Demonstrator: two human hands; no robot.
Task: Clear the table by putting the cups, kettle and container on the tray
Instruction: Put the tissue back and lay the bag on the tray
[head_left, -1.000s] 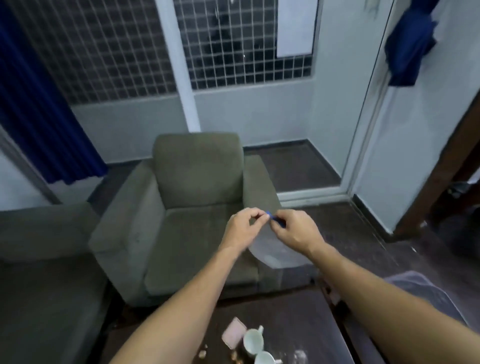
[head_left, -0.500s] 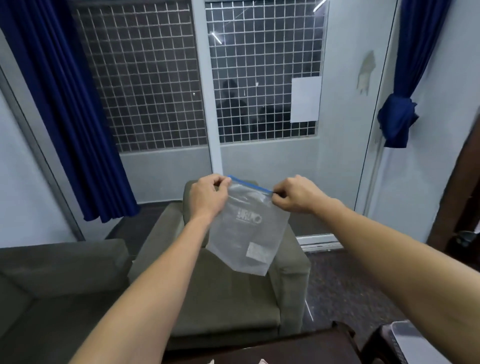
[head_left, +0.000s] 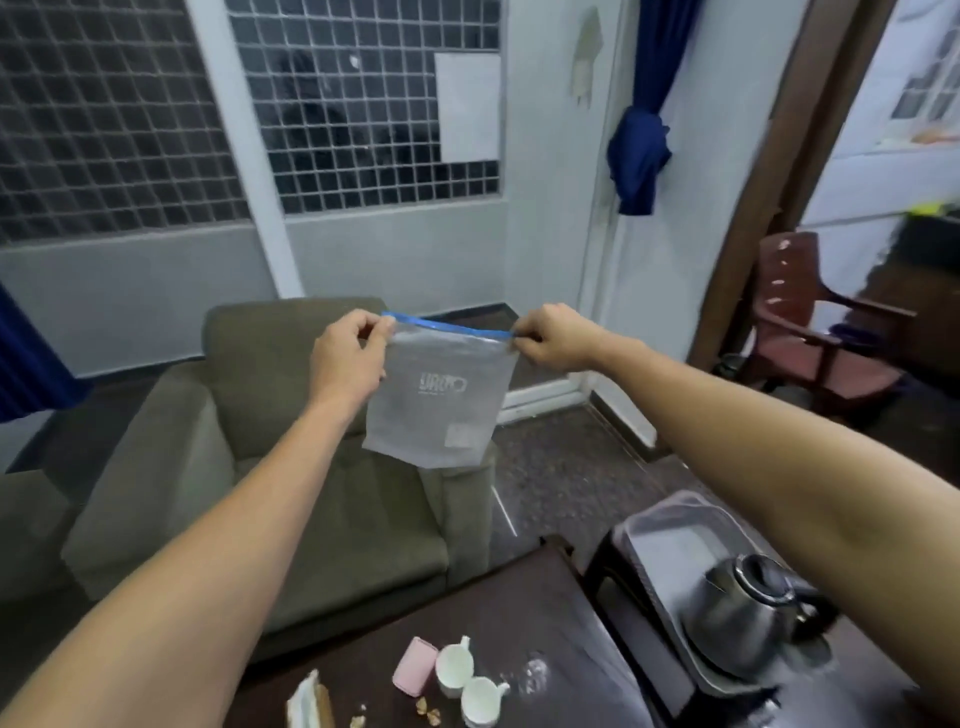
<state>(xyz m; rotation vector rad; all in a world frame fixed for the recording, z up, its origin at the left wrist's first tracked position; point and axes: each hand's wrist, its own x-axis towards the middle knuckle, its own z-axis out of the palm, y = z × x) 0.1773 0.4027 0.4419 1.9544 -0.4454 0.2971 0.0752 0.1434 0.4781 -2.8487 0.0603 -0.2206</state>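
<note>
Your kettle (head_left: 748, 618) stands on the tray (head_left: 670, 525) in the lower right of the frame, while on the dark table (head_left: 545, 613) at the bottom centre a cup (head_left: 453, 670) and a second cup (head_left: 480, 701) sit side by side, with the pink container (head_left: 414, 673) lying just left of them. Higher, mid-frame, your left hand (head_left: 348, 358) and right hand (head_left: 553, 338) each pinch a top corner of a clear bag (head_left: 436, 400) with a blue seal, thumb against curled fingers, so it hangs flat between them. Behind the bag stands a grey-green armchair (head_left: 291, 467).
</note>
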